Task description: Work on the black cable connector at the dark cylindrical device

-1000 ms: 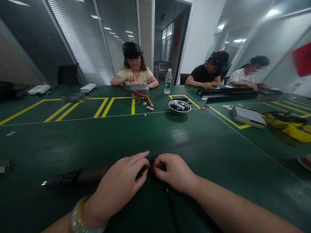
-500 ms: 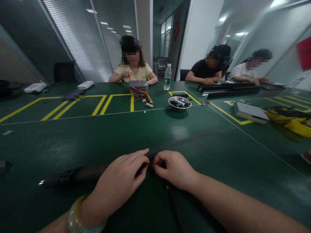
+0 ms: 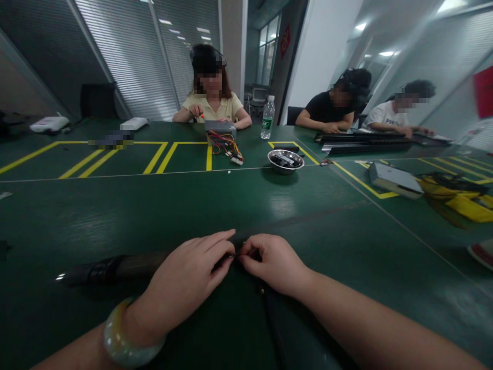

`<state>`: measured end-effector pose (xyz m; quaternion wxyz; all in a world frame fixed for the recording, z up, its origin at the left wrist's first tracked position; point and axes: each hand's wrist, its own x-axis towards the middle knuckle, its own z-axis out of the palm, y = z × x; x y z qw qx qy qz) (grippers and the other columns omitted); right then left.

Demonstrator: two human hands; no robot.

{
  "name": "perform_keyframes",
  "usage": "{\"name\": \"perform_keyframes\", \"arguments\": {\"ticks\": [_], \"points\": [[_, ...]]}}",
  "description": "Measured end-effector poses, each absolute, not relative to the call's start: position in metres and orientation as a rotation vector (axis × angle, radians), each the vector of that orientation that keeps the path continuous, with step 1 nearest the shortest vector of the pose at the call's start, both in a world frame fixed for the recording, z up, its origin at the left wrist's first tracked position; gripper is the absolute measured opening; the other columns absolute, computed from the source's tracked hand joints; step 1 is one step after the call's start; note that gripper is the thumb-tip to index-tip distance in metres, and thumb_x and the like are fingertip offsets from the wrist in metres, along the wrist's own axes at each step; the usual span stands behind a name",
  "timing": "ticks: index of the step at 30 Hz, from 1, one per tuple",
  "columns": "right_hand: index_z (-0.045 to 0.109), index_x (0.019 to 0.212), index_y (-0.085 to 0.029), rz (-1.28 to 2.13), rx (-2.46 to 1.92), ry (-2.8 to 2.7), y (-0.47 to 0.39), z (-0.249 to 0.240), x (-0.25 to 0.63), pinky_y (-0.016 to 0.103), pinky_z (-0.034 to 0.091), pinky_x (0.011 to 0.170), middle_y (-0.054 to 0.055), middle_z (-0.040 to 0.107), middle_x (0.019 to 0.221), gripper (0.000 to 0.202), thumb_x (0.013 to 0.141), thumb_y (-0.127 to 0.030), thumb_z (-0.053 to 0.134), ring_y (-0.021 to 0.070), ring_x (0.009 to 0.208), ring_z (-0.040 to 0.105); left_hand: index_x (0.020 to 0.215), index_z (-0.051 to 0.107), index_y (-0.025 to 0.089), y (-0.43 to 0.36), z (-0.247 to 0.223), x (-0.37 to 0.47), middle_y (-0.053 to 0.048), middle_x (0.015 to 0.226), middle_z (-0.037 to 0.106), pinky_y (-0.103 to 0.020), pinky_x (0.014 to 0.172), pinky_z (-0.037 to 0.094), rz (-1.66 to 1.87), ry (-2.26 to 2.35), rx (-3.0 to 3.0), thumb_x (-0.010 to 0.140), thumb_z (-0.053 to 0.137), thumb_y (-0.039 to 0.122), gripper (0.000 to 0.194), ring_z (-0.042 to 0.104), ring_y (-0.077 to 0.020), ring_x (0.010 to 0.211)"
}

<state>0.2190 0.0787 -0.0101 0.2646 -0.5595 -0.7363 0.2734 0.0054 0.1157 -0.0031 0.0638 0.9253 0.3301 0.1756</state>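
- Only the view has tipped; left hand (image 3: 190,277) and right hand (image 3: 277,264) stay put.
- Both pinch one tiny piece (image 3: 235,255) between them, toward the table's (image 3: 181,208) near edge.
- One dark rod (image 3: 103,271), left.
- One bottle (image 3: 267,121), far edge.

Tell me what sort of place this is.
Probably an office meeting room doubling as a workspace: a wide green table marked with yellow tape, a grey box with coloured wires, and blinds behind glass.
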Motion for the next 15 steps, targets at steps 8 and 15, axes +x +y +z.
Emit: {"name": "perform_keyframes", "arguments": {"ticks": [8, 15], "points": [[0.066, 0.082, -0.02, 0.731, -1.511, -1.981, 0.0786, -0.0091, 0.219, 0.022, 0.038, 0.062, -0.002, 0.066, 0.078, 0.002, 0.083, -0.019, 0.064, 0.0117, 0.069, 0.058, 0.107, 0.064, 0.027, 0.1149, -0.0017, 0.0072, -0.001, 0.135, 0.06, -0.043, 0.094, 0.052, 0.568, 1.003, 2.786, 0.088, 0.058, 0.027, 0.02, 0.063, -0.0247, 0.112], [0.065, 0.082, -0.021, 0.77, -1.507, -1.949, 0.0781, -0.0103, 0.2187, 0.022, 0.038, 0.061, -0.003, 0.066, 0.077, 0.002, 0.083, -0.02, 0.064, 0.0111, 0.067, 0.058, 0.1, 0.065, 0.026, 0.1152, -0.0018, 0.0054, -0.001, 0.135, 0.06, -0.042, 0.094, 0.051, 0.546, 1.002, 2.781, 0.089, 0.055, 0.025, 0.015, 0.063, -0.0238, 0.112]]}}
